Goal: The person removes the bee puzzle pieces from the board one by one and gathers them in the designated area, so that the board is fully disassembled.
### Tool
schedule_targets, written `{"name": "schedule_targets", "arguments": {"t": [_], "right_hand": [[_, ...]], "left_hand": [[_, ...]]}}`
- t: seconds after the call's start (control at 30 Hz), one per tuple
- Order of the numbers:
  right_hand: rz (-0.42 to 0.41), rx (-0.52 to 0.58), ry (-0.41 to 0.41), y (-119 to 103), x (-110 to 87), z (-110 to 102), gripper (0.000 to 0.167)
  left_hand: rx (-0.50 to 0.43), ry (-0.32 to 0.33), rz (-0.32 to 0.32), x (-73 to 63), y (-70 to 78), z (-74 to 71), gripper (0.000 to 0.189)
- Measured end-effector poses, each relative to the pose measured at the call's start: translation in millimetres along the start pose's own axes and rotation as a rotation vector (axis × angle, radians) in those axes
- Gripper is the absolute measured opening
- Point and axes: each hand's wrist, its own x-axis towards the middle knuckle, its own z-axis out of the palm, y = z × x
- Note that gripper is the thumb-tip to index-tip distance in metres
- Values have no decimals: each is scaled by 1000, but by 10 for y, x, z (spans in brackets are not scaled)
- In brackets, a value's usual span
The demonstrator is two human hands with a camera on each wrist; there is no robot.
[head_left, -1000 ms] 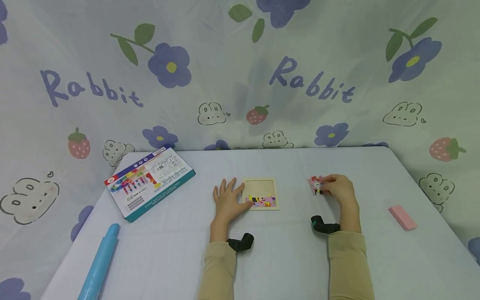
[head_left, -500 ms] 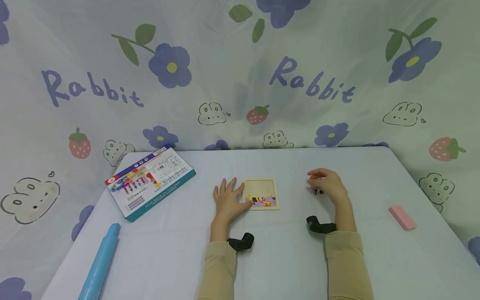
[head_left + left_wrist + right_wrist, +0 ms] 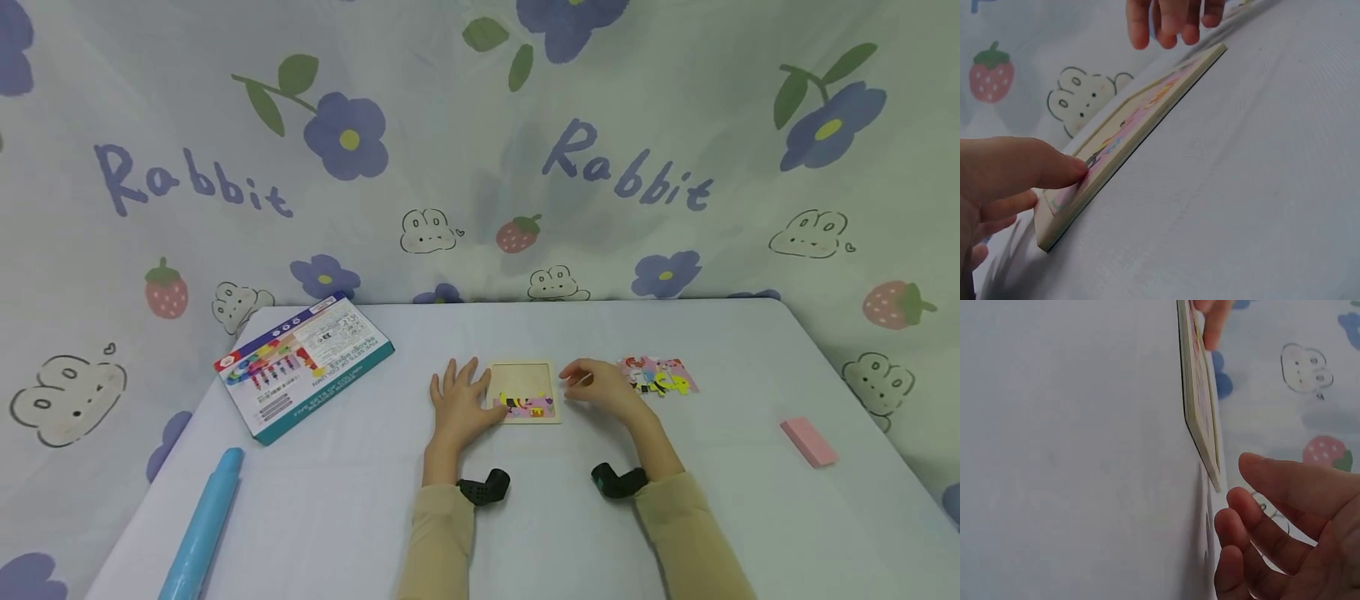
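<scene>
Head view: spread left hand (image 3: 459, 408) rests its thumb on a wooden jigsaw tray (image 3: 525, 377), just left of loosely curved, empty right hand (image 3: 606, 390).

The bare right hand (image 3: 606, 388) has been moved leftward, away from the cluster of flat, brightly printed pink, yellow and black pieces (image 3: 660, 377), where its fingertips were seen a second ago. Those pieces, mostly covered half a second ago, have been left exposed to the right of the fingers. The square, pale wooden tray (image 3: 521, 375) is now found just left of the fingertips. The khaki right sleeve (image 3: 690, 525) has been slanted inward behind the fingers.
</scene>
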Motion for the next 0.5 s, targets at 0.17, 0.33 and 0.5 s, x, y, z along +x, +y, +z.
{"name": "schedule_targets", "arguments": {"t": [0.17,0.33,0.5], "right_hand": [[-75,-46,-60,-65,-38,147,30],[-161,-115,-65,-41,-50,214,46],[-208,-158,-60,-7,-64,241,46]], "left_hand": [[13,-6,-15,9,26,9,75],[63,12,-14,15,55,18,83],[94,34,-9,17,65,33,85]]}}
